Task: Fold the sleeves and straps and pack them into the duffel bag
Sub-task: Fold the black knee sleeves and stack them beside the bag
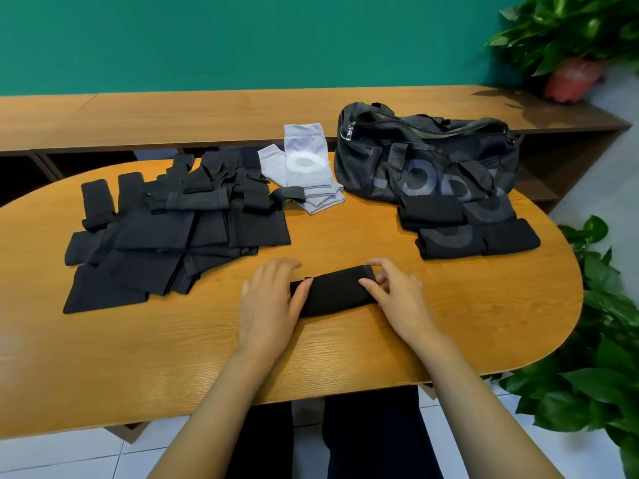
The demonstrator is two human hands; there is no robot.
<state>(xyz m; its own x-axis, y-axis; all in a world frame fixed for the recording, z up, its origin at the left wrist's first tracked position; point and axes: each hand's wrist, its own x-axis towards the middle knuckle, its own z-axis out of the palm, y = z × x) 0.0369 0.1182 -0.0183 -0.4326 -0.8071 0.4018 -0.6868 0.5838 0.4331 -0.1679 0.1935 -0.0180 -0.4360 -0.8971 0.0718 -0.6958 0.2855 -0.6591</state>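
Folded black sleeve (pixel 333 293) lies flat on the table (pixel 345 347), near the front edge, between both hands. Left hand (pixel 269 299) holds its left end, thumb on top, fingers curved over the far side. Right hand (pixel 397 295) pinches the right end, thumb on top, fingers curled at the far edge. Unfolded black pile (pixel 173 233) sits to the left, grey sleeves (pixel 304 167) at the back centre. Duffel bag (pixel 425 153) back right, four folded black pieces (pixel 466 226) stacked just in front of it, touching. Potted plant (pixel 574 46) far right.
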